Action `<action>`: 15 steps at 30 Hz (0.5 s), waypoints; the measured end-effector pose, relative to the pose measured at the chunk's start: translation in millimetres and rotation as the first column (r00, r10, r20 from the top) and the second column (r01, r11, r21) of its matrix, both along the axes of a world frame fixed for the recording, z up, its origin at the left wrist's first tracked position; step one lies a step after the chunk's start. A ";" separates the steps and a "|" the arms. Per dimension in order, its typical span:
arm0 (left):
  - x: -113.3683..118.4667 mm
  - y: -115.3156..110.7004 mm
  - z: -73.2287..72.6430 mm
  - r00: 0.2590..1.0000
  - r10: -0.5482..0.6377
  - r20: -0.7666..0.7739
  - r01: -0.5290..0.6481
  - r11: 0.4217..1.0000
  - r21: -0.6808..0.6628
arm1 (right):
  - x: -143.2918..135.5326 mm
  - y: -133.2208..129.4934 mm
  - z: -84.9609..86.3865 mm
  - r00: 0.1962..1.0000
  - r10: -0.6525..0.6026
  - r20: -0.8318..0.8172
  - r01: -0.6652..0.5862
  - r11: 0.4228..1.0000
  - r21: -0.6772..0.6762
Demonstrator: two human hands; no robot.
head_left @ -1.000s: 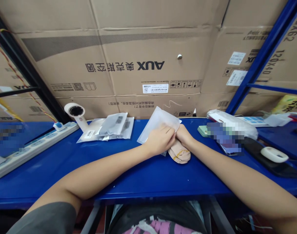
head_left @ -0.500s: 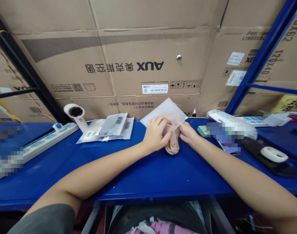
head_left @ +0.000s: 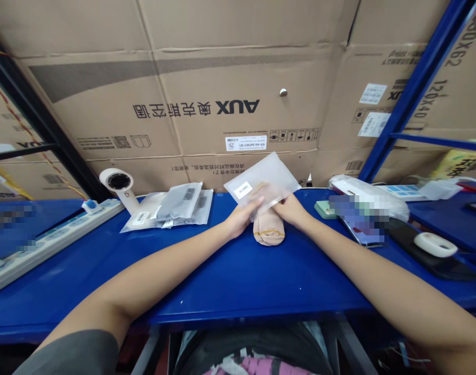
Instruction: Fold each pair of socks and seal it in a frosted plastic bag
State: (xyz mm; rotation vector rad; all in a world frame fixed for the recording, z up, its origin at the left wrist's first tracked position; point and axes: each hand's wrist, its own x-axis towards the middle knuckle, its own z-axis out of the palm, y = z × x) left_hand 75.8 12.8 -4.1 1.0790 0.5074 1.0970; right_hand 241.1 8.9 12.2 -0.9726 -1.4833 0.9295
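Observation:
A frosted plastic bag (head_left: pixel 267 177) with a white barcode label is held up over the blue table (head_left: pixel 222 276). A folded beige fabric item (head_left: pixel 269 233) with a yellow line near its rounded end sticks out below the bag, its upper part behind or inside it. My left hand (head_left: pixel 241 214) is closed on the bag's lower left edge, beside the fabric. My right hand (head_left: pixel 290 209) is closed at the bag's lower right edge and the fabric; its fingertips are partly hidden by the bag.
Several packed bags (head_left: pixel 179 203) lie at the left by a white round-headed device (head_left: pixel 118 182). Further left is a power strip (head_left: pixel 58 234). On the right are a green item (head_left: pixel 324 209), a phone, a white mouse (head_left: pixel 435 244) and a wrapped white object. Cardboard stands behind.
My left hand has moved down and left off the bag's front to its lower edge. The bag has turned, showing its label, and the fabric's rounded end now faces the camera.

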 end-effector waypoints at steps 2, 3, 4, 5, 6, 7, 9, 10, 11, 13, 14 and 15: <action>0.4 -2.1 -1.3 1.000 -0.003 -0.008 0.004 0.998 0.059 | -1.0 -2.3 -1.5 0.987 0.108 0.123 -0.112 0.993 0.032; 0.3 -2.1 -1.9 1.000 0.007 -0.007 -0.007 0.998 0.058 | -1.1 -3.6 -1.8 0.976 0.161 0.146 -0.166 0.986 0.022; 0.1 -1.6 -2.3 1.000 0.020 -0.003 -0.020 0.999 0.039 | -0.8 -4.8 -1.8 0.968 0.206 0.142 -0.207 0.978 -0.008; -0.3 -0.8 -2.4 0.999 0.032 0.001 -0.032 0.999 0.007 | -0.2 -5.8 -1.7 0.965 0.239 0.112 -0.234 0.971 -0.056; -0.8 0.1 -2.3 0.999 0.043 0.005 -0.043 0.999 -0.029 | 0.7 -6.4 -1.3 0.963 0.262 0.064 -0.253 0.960 -0.117; -1.4 0.9 -2.0 0.999 0.053 0.012 -0.053 0.997 -0.061 | 1.9 -6.8 -0.8 0.961 0.277 0.005 -0.271 0.944 -0.189; -2.9 2.4 -1.2 0.998 0.065 0.012 -0.063 0.991 -0.117 | 4.7 -6.8 0.6 0.946 0.301 -0.121 -0.325 0.887 -0.328; -3.6 3.1 -0.9 0.998 0.065 0.005 -0.063 0.988 -0.141 | 6.0 -6.9 1.2 0.933 0.314 -0.178 -0.359 0.854 -0.376; -4.3 3.8 -0.7 0.998 0.066 -0.001 -0.065 0.984 -0.164 | 7.2 -7.3 1.6 0.916 0.330 -0.230 -0.398 0.826 -0.400; -5.4 5.2 -0.8 0.998 0.065 0.001 -0.064 0.977 -0.202 | 8.6 -8.9 1.4 0.871 0.394 -0.294 -0.486 0.777 -0.400; -5.7 5.9 -1.1 0.998 0.066 0.012 -0.062 0.975 -0.213 | 8.7 -10.0 0.8 0.852 0.430 -0.300 -0.521 0.760 -0.388; -5.9 6.6 -1.5 0.997 0.071 0.030 -0.063 0.974 -0.219 | 8.3 -11.0 -0.3 0.844 0.452 -0.288 -0.534 0.756 -0.378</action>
